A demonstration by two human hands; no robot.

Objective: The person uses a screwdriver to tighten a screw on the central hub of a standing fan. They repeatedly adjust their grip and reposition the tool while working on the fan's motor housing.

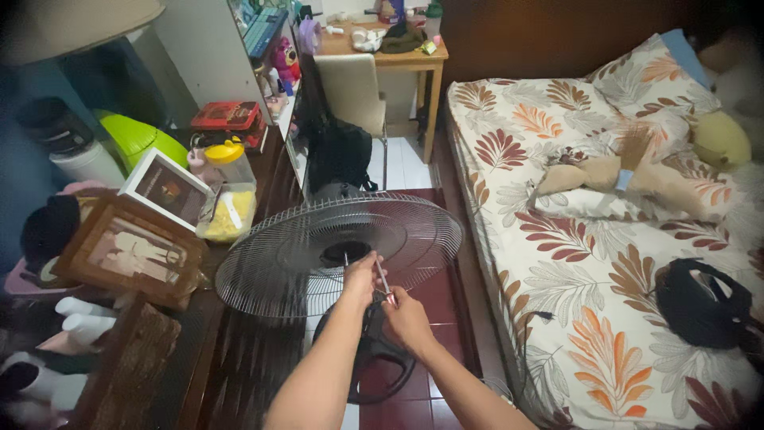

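The fan [338,255] stood on the floor beside the bed [605,263], already stripped: only its rear grille remained around the bare motor shaft, with no blades or front grille in sight. The left hand [360,277] was closed around the grille's rim below the shaft. The right hand [406,317], just beside it, pinched a thin screwdriver [384,284] pointed at the grille. By this look, dismantling was well advanced, the rear grille still attached.

Your left hand [362,277] hides where the screwdriver [384,283] tip meets the fan grille [318,247]; the fan base [382,366] sits partly behind your forearms, corners darkly blurred
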